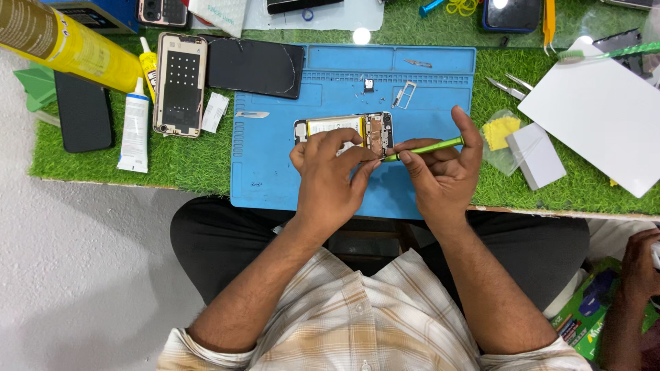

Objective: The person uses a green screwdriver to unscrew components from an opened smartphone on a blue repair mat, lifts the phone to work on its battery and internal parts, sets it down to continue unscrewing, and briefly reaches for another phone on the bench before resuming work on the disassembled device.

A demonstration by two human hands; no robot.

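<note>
From my feed I see a worktable [598, 203] topped with green artificial turf [192, 161], its pale edge running from nine o'clock to three o'clock. A blue work mat [275, 172] lies at the centre, reaching toward twelve. Below the table edge, at seven to nine o'clock, the floor [82, 275] is pale grey and speckled. Bright overhead light glares at twelve o'clock.

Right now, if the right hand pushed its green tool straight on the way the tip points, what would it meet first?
The right hand aims the slim green tool leftward; its tip already seems to touch the opened phone with exposed yellow battery, beside the left hand fingertips. Depth is unclear.
</note>
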